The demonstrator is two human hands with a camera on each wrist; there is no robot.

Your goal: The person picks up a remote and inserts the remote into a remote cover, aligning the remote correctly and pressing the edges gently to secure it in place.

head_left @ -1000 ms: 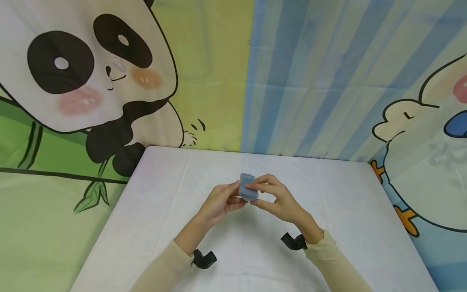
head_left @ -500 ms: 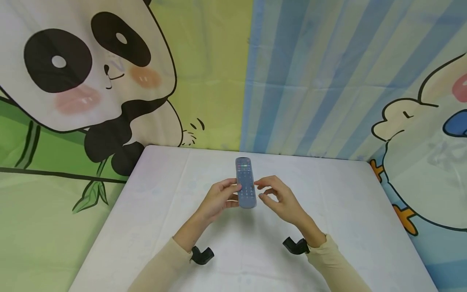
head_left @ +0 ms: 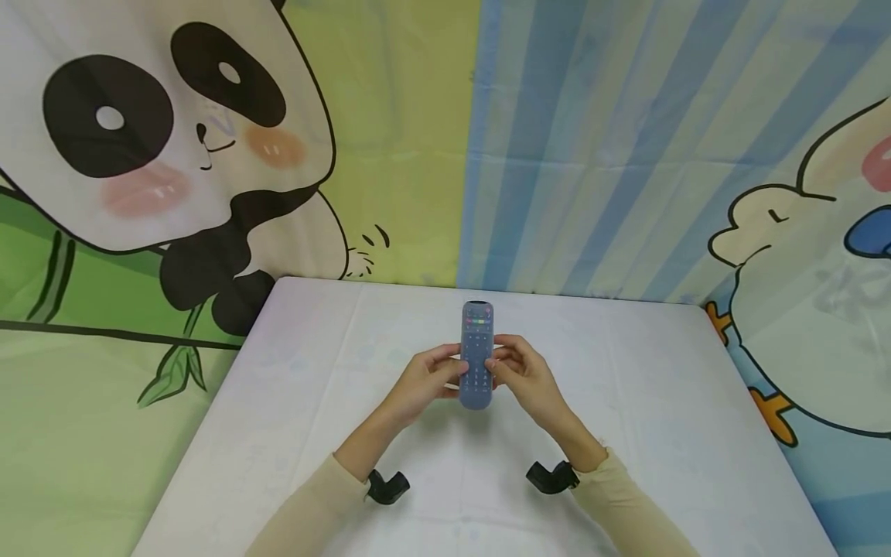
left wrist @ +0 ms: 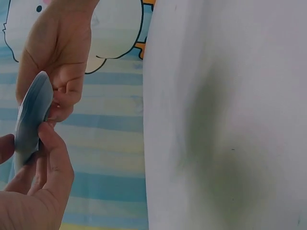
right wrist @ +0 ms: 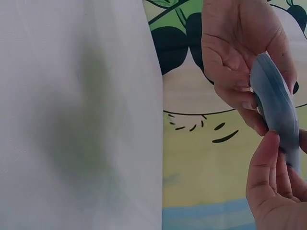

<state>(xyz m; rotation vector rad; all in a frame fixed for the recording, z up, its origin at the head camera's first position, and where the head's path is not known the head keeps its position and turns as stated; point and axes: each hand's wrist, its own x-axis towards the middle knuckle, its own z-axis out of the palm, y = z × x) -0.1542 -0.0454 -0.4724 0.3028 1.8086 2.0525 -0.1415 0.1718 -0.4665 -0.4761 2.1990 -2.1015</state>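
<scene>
A white-clothed table (head_left: 292,402), its cloth lightly creased, before cartoon backdrops.

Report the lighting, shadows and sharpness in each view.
Head view: soft even light, sharp, faint shadow under the hands; remote buttons readable, no glare. Left wrist view: a greenish shadow smudge on the white table, the remote's edge slightly soft. Right wrist view: the same greenish smudge, near thumb a bit blurred.

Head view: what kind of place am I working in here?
Probably a staged tabletop set, not a lived-in room: a table under a plain white cloth, cartoon panda and duck backdrops as walls, and only a remote control held between both hands.
</scene>
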